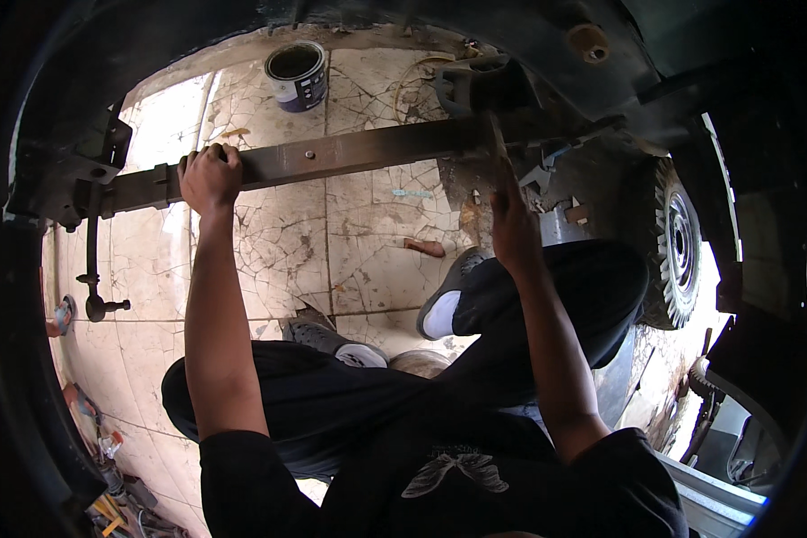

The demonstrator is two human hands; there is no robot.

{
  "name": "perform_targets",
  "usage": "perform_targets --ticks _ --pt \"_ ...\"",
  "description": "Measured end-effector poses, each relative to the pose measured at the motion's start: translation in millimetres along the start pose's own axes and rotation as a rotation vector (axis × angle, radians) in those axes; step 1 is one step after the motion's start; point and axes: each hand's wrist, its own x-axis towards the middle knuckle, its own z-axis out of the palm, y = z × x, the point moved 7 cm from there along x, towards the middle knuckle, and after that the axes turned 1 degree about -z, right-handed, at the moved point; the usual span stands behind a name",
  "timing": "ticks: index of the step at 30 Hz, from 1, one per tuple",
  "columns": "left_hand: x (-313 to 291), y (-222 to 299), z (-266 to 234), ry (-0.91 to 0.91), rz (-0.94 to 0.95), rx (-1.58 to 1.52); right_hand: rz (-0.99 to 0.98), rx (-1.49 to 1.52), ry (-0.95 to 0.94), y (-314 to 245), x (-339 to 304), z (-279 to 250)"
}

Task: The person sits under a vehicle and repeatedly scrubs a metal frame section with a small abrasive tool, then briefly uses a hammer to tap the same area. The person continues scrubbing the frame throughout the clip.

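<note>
A long dark steel beam (350, 154) with a bolt head near its middle spans the view from left to right in front of me. My left hand (210, 179) is closed over the beam toward its left end. Near the beam's right part is my right hand (516, 224), its fingers wrapped round a narrow tool (498, 142). That tool points away from me and its far end overlaps the beam; shadow hides its exact kind and whether it touches. A rod with a ball joint (96, 305) hangs down by the beam's left end.
Dark vehicle framework surrounds me. Beyond the beam, an open paint bucket (298, 76) stands on cracked floor tiles (278, 233). A wheel with a chunky tyre (677, 242) is at right. A brown fragment (424, 247) lies near my shoe, and metal scraps (538, 179) lie beyond my right hand.
</note>
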Motion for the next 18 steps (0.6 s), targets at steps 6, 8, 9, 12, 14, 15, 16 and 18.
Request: perform_targets --ticks 6,8,9,12,14,15,16,18 --pt "6.3 -4.6 7.6 -0.048 0.028 0.020 0.076 -0.025 -0.086 -15.8 84.3 10.6" --pt "5.6 -2.0 7.7 -0.055 0.044 -0.007 0.053 -0.042 -0.062 -12.1 80.4 6.2" --pt "5.5 -3.2 6.4 -0.058 0.047 -0.018 0.036 -0.049 -0.054 -10.2 78.4 7.6" --pt "5.7 -5.2 9.1 -0.042 0.040 -0.012 -0.155 -0.084 0.047 -3.1 38.1 3.0" --pt "3.2 -8.3 5.3 -0.045 0.009 -0.016 -0.075 -0.070 -0.005 -13.5 4.4 -1.8" --pt "3.9 -6.9 3.8 -0.046 0.002 -0.020 0.018 -0.059 -0.048 -15.5 -4.6 -3.4" --pt "3.1 -7.3 4.9 -0.042 0.005 -0.021 -0.002 -0.057 -0.014 -16.1 -4.4 -1.9" --pt "2.8 -8.1 5.2 -0.028 0.012 -0.023 -0.044 -0.050 0.056 -16.0 -1.6 1.9"
